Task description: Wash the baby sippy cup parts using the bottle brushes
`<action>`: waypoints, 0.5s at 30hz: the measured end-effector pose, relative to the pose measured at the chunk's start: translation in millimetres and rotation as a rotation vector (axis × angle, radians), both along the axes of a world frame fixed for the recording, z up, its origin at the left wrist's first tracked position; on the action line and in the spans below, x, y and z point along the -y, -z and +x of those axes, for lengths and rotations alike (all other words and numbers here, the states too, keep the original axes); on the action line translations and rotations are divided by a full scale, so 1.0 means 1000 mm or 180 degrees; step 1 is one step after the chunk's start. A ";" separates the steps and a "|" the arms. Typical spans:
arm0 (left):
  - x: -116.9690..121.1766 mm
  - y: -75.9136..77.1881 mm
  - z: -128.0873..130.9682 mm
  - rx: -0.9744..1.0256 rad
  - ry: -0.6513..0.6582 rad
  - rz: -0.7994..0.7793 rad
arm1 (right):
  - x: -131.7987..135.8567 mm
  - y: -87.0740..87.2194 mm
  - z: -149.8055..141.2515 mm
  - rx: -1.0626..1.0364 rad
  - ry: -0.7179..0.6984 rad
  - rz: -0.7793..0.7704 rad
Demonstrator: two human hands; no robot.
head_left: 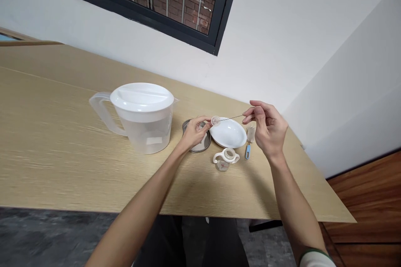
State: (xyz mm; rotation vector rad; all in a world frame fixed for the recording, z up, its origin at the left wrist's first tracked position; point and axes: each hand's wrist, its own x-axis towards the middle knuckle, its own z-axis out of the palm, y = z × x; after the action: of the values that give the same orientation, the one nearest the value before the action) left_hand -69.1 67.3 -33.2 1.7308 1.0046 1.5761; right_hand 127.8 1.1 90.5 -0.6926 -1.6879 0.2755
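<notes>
- The left hand is reaching forward with its back upward, the fingertips pinching closed.
- The right hand is lifting higher, with its thumb and forefinger pinching together and the other fingers curling.
- The left forearm and right forearm are angling inward, bringing both hands toward each other, well apart.

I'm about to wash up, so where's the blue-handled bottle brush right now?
In the head view, the blue-handled bottle brush lies on the wooden tabletop, right of the white bowl and just below the person's right hand.
</notes>
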 end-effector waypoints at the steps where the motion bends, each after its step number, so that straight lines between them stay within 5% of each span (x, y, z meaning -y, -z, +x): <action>1: 0.000 0.000 0.000 -0.0022 -0.0010 -0.0001 | 0.000 0.000 -0.002 0.0022 -0.0032 0.0035; 6: 0.001 0.000 0.002 -0.0063 0.0106 -0.0048 | -0.006 0.002 -0.016 -0.0120 -0.0102 0.0291; 10: 0.001 -0.001 0.002 0.0016 0.0316 -0.0077 | -0.015 -0.006 -0.027 -0.0358 0.0385 0.0563; 15: 0.005 -0.007 -0.001 -0.0033 0.0488 -0.0094 | -0.030 -0.019 -0.029 -0.0132 0.0439 0.0245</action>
State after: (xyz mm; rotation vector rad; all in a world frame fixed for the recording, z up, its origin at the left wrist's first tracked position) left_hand -70.3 61.8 -26.4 1.7535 0.8738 1.4502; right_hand 98.6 31.4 109.2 -0.7372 -1.5947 0.1261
